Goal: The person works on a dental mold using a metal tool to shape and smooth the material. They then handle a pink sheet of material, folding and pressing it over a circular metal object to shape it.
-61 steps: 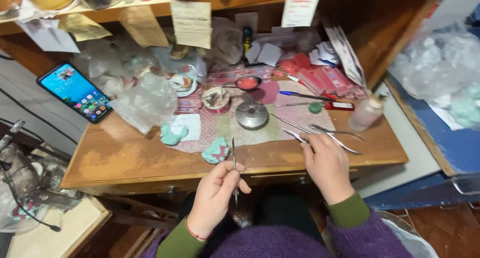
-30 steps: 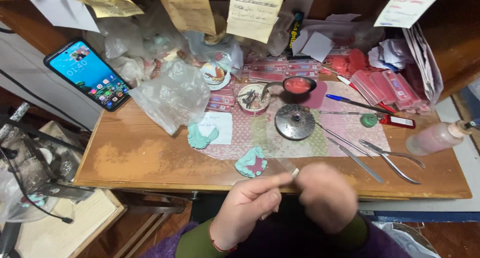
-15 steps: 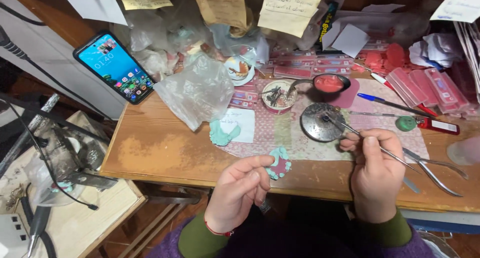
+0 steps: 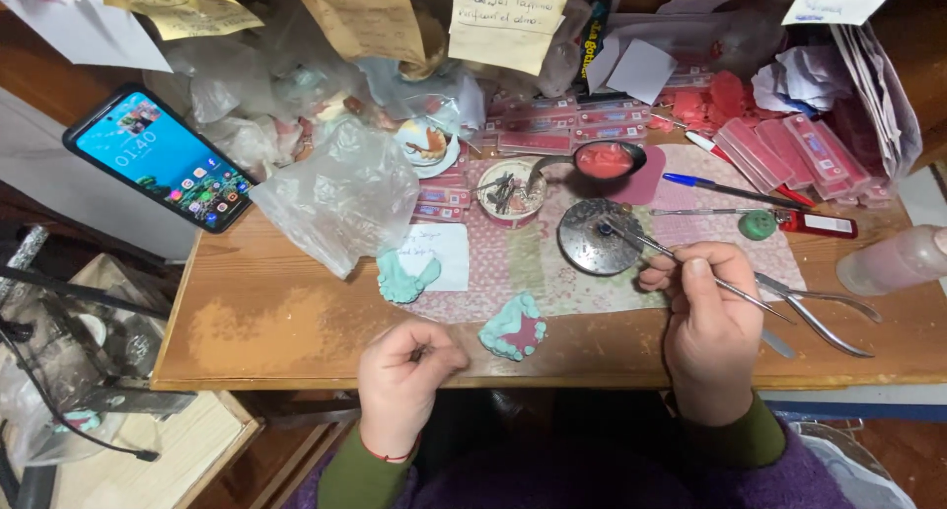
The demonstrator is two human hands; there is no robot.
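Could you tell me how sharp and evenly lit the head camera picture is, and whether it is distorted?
Head view: evenly and softly lit, with no hard shadows; the right hand, the thin metal tool it holds, and the left hand are sharp, without motion blur; the phone screen glows brightly yet stays readable; the wide lens bows the wooden desk edges towards the corners.
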